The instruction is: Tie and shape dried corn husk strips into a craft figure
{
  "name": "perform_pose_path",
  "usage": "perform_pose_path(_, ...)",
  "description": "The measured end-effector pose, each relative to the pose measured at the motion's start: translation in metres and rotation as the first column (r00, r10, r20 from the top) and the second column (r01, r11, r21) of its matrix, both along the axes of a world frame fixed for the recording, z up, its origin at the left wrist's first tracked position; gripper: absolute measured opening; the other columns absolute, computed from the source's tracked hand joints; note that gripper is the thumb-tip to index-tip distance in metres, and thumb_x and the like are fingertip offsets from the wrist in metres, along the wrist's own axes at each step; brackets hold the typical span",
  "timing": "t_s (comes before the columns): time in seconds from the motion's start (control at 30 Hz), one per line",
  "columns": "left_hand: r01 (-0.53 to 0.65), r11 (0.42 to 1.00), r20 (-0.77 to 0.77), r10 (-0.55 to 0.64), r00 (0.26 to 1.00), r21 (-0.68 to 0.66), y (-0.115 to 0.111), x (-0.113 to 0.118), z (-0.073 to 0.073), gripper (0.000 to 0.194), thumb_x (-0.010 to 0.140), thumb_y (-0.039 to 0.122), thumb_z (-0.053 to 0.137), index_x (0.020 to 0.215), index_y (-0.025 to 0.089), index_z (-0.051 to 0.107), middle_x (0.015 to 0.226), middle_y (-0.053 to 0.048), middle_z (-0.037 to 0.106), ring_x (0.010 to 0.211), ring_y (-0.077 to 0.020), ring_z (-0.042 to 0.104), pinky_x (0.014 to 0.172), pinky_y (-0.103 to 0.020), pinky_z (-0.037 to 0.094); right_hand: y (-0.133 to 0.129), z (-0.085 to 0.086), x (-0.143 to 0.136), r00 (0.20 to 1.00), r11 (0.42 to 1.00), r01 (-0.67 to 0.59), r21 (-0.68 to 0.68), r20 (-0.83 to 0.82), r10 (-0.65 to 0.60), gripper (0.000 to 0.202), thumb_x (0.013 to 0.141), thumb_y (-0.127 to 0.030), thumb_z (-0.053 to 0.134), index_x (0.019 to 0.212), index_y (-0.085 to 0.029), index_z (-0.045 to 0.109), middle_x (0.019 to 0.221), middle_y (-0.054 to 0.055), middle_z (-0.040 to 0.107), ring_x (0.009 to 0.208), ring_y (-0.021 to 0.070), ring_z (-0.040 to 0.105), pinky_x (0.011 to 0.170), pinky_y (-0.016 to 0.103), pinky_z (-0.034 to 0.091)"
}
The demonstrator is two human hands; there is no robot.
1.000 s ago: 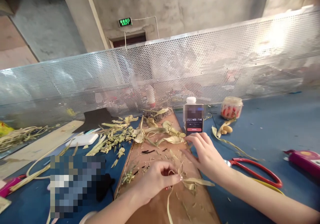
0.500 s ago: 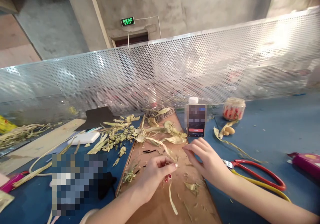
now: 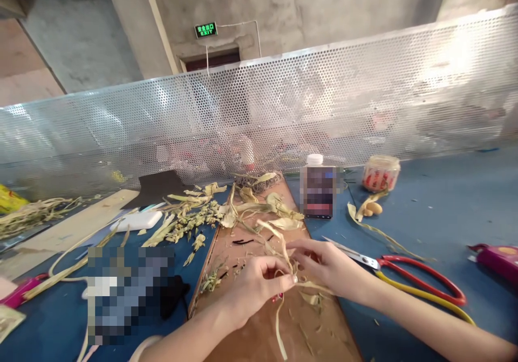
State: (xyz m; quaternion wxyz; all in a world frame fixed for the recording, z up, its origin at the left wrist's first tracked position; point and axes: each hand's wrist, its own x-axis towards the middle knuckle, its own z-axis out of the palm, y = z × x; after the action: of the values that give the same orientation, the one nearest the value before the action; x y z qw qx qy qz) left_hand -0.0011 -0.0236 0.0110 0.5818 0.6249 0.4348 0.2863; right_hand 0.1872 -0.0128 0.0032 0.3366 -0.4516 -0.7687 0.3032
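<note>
My left hand (image 3: 263, 286) is closed in a pinch on a pale dried husk strip (image 3: 279, 329), low over the brown board. The strip's tail hangs below the fingers. Small shiny red beads (image 3: 277, 297) show just under the thumb. Close against those fingertips, my right hand (image 3: 326, 265) is closed, its fingertips at the same strip. Another length of pale strip (image 3: 311, 285) runs out below the right fingers. The exact grip of the right fingertips is partly hidden.
Scissors (image 3: 376, 264) with red and yellow handles lie beside my right forearm. Dried husks (image 3: 279, 205) cover the brown board's (image 3: 243, 346) far end. Behind stand a white-capped bottle (image 3: 314, 159), a phone (image 3: 319, 192), a jar (image 3: 380, 174) and a perforated metal screen (image 3: 259, 114).
My right hand has moved left and down to meet my left hand at the strip. The scissors' blades, previously mostly covered by that hand, now show.
</note>
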Motion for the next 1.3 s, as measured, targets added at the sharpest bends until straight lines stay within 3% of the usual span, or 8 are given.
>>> perform_pose_path(0.2, 0.065, 0.997, -0.039, -0.063, 0.997, 0.044, -0.001, 0.000, -0.003, 0.014, 0.074, 0.027, 0.064, 0.076, 0.013, 0.062, 0.065, 0.003, 0.049, 0.060, -0.0089, 0.040, 0.055, -0.021, 0.031, 0.001, 0.007, 0.003, 0.988, 0.979, -0.106, -0.173, -0.126, 0.085, 0.035, 0.090, -0.038, 0.042, 0.079, -0.017, 0.068, 0.072, -0.001, 0.065, 0.068, 0.0152, 0.056, 0.064, 0.026, 0.044)
perform_pose_path(0.4, 0.031, 0.999, -0.004, -0.031, 1.000, 0.011, -0.001, 0.000, -0.002, 0.016, 0.073, 0.028, 0.066, 0.077, 0.013, 0.061, 0.070, 0.002, 0.051, 0.062, -0.0094, 0.043, 0.056, -0.021, 0.035, -0.002, 0.005, 0.000, 0.937, 0.953, -0.052, -0.298, -0.344, -0.056, 0.029, 0.085, -0.039, 0.052, 0.097, -0.018, 0.070, 0.091, 0.004, 0.070, 0.088, 0.0201, 0.060, 0.083, 0.034, 0.046)
perform_pose_path(0.53, -0.050, 0.998, 0.038, 0.051, 0.998, -0.033, 0.001, 0.001, -0.004, 0.019, 0.070, 0.030, 0.068, 0.079, 0.014, 0.062, 0.070, 0.003, 0.052, 0.060, -0.0090, 0.043, 0.056, -0.022, 0.036, 0.000, -0.001, 0.002, 0.835, 0.951, -0.064, -0.304, -0.538, -0.115, 0.029, 0.084, -0.037, 0.055, 0.107, -0.022, 0.065, 0.113, 0.005, 0.064, 0.096, 0.0192, 0.058, 0.089, 0.034, 0.044)
perform_pose_path(0.7, -0.084, 0.993, 0.094, 0.091, 0.991, -0.080, 0.007, 0.000, -0.009, 0.018, 0.073, 0.032, 0.065, 0.076, 0.015, 0.062, 0.063, 0.004, 0.048, 0.054, -0.0082, 0.041, 0.054, -0.022, 0.032, 0.001, 0.001, 0.008, 0.717, 0.972, -0.035, -0.233, -0.684, -0.138, 0.023, 0.084, -0.040, 0.057, 0.085, -0.018, 0.065, 0.090, 0.004, 0.066, 0.087, 0.0176, 0.056, 0.084, 0.031, 0.041)
perform_pose_path(0.93, -0.082, 0.994, 0.004, 0.082, 0.997, 0.075, 0.006, 0.000, -0.007, 0.018, 0.074, 0.031, 0.063, 0.080, 0.014, 0.065, 0.067, 0.002, 0.052, 0.059, -0.0102, 0.043, 0.055, -0.022, 0.033, -0.011, 0.005, 0.007, 0.893, 0.997, -0.012, -0.070, -0.450, -0.020, 0.028, 0.084, -0.041, 0.059, 0.068, -0.020, 0.047, 0.063, -0.004, 0.047, 0.060, 0.0116, 0.043, 0.058, 0.024, 0.035)
perform_pose_path(1.03, -0.064, 0.991, -0.042, 0.070, 0.997, 0.115, 0.003, 0.002, -0.003, 0.019, 0.074, 0.032, 0.064, 0.079, 0.014, 0.065, 0.065, 0.002, 0.050, 0.061, -0.0108, 0.042, 0.056, -0.022, 0.030, -0.017, 0.005, 0.005, 0.977, 0.990, -0.021, 0.137, -0.208, 0.050, 0.013, 0.087, -0.033, 0.055, 0.081, -0.021, 0.054, 0.068, -0.002, 0.051, 0.064, 0.0141, 0.046, 0.060, 0.027, 0.037)
perform_pose_path(1.17, -0.056, 0.990, -0.050, 0.063, 0.997, 0.126, 0.004, 0.001, -0.004, 0.024, 0.072, 0.036, 0.067, 0.075, 0.013, 0.062, 0.061, 0.004, 0.046, 0.057, -0.0099, 0.038, 0.053, -0.022, 0.026, -0.027, 0.008, 0.002, 0.993, 0.888, -0.116, 0.446, 0.070, 0.095, 0.014, 0.092, -0.022, 0.045, 0.099, -0.023, 0.058, 0.070, 0.001, 0.053, 0.068, 0.0172, 0.047, 0.066, 0.031, 0.039)
perform_pose_path(1.3, -0.014, 0.994, -0.008, 0.015, 1.000, 0.108, 0.005, 0.001, -0.007, 0.030, 0.068, 0.040, 0.070, 0.075, 0.012, 0.063, 0.060, 0.004, 0.046, 0.056, -0.0095, 0.037, 0.051, -0.022, 0.026, -0.039, 0.010, 0.001, 0.989, 0.883, -0.091, 0.461, 0.146, 0.026, 0.031, 0.089, -0.032, 0.046, 0.116, -0.017, 0.040, 0.085, 0.007, 0.052, 0.080, 0.0224, 0.047, 0.071, 0.038, 0.042)
